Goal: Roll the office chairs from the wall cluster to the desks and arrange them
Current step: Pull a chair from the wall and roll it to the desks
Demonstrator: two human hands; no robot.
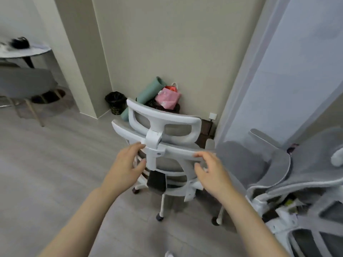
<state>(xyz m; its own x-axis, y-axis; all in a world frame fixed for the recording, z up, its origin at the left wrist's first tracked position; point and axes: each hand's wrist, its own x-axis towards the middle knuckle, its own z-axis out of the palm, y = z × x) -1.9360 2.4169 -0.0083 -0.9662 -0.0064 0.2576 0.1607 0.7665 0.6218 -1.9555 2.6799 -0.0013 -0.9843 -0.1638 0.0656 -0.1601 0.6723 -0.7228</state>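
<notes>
- Head view, the job: The job looks like it is only starting. A white chair (163, 145) with a grey mesh back stands close to the beige wall (176, 43), with its back turned to the person.
- Both hands are at the top bar of the chair's back. The left hand (128, 164) is open, with its fingers just touching the bar beside the headrest post. The right hand (209, 169) is open too, its fingers curled at the bar. Neither hand is squeezed shut on the bar yet. The two hands are apart, one on each side of the post.
- More grey chairs (297, 182) are bunched up at the right, very near the white chair. They look blurry. I think they still have to be rolled away too.
- No desk for the chairs shows here, so I cannot tell how far the chair must go.
- Head view, the room: The floor (55, 164) is smooth, pale grey wood planks. It looks flat, so I think the wheels should roll easily.
- Behind the chair, by the wall, sit a green roll (150, 89), a pink bag (168, 99) and a black bin (116, 102).
- Far left there is a round tabletop (35, 51) with something dark on it, and a grey seat (26, 82) in front of it.
- A pale curtain (278, 71) hangs on the right.
</notes>
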